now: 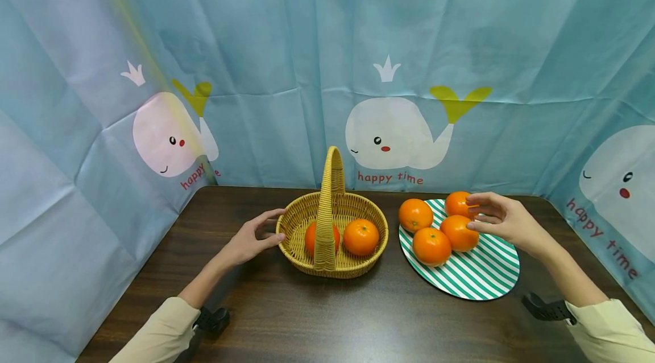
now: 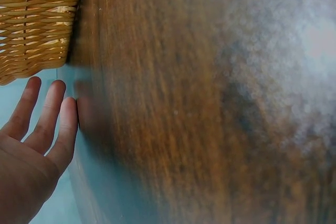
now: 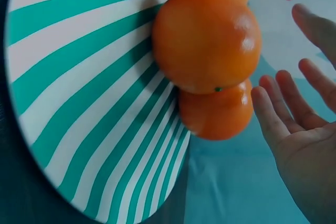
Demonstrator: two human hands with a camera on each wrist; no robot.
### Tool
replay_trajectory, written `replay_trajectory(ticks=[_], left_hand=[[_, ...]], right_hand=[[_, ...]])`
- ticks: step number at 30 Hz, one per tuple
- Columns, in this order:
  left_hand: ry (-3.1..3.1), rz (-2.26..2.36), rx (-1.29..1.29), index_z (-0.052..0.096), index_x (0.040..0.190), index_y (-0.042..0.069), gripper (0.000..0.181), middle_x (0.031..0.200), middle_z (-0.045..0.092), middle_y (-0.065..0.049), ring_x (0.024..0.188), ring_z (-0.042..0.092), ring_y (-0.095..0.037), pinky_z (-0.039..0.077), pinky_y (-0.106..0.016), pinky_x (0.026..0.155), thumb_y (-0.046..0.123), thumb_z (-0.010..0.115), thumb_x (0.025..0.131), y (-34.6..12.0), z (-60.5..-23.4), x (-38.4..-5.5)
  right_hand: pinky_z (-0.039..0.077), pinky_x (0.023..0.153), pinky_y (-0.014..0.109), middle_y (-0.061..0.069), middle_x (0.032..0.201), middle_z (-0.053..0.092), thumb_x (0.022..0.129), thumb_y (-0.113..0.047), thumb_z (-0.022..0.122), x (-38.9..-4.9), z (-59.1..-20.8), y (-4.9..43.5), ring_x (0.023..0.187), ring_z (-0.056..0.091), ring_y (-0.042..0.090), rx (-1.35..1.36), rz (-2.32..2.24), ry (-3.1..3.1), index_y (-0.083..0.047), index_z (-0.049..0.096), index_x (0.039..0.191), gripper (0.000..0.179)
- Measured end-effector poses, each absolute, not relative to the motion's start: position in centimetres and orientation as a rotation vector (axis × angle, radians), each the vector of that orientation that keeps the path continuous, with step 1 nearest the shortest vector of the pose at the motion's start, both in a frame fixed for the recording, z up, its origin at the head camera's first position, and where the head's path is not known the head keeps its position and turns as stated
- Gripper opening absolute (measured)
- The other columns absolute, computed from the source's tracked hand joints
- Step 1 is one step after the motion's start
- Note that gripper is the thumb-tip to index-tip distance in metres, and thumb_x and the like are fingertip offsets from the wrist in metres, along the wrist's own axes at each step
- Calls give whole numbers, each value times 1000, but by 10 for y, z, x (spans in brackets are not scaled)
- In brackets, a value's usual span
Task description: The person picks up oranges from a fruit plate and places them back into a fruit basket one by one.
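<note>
A yellow woven basket [image 1: 294,255] with a tall arched handle [image 1: 326,209] stands mid-table, holding two oranges. One orange [image 1: 361,236] lies right of the handle; the other [image 1: 310,238] is partly hidden behind it. My left hand [image 1: 248,242] is at the basket's left side, thumb and fingertips right at the rim, fingers loosely bent. Several more oranges [image 1: 432,246] sit bunched on a round green-and-white striped plate [image 1: 486,277]. My right hand [image 1: 509,222] hovers at their right side, fingers spread and gripping nothing. In the right wrist view its fingertips come close beside an orange [image 3: 215,111].
Everything stands on a dark brown wooden table [image 1: 307,317]. A light blue curtain [image 1: 256,67] with whale prints hangs behind it and along both sides. Each wrist wears a black strap [image 1: 211,319] below a cream sleeve.
</note>
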State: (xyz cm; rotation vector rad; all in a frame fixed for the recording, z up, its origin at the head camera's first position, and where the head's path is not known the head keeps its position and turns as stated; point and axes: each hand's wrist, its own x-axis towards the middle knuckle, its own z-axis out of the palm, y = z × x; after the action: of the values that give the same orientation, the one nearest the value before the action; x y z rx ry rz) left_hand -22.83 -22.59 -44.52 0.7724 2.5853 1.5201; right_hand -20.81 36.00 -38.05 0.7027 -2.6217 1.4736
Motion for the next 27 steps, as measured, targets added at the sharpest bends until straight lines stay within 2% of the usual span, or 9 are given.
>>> replay_trajectory(ticks=[5,12,16,27], left_hand=[[2588,1521,771,46,153,9,58,148,47,-21,129,49,-44,49,-58,95,17,68,100,-227,-446,-229],[2585,1519,764,46,153,10,58,147,47,-22,128,51,-43,50,-57,95,18,69,100,-227,-447,-230],[2573,1528,755,46,153,12,58,146,48,-22,127,51,-42,50,-56,95,18,69,100,-227,-447,-229],[2533,1558,756,45,154,10,59,147,47,-23,129,50,-44,49,-56,98,16,68,100,-225,-445,-229]], right_hand=[[51,90,21,31,133,52,90,1,76,-202,-383,366,116,62,15,738,1454,-2637,11,49,139,56],[54,89,26,33,134,50,91,1,76,-196,-386,373,115,59,2,733,1419,-2650,11,48,139,57],[54,87,24,34,133,50,90,2,75,-195,-388,375,112,59,-2,736,1425,-2640,12,48,138,56],[52,89,22,28,131,53,91,2,75,-191,-391,379,114,60,4,729,1396,-2630,11,50,137,53]])
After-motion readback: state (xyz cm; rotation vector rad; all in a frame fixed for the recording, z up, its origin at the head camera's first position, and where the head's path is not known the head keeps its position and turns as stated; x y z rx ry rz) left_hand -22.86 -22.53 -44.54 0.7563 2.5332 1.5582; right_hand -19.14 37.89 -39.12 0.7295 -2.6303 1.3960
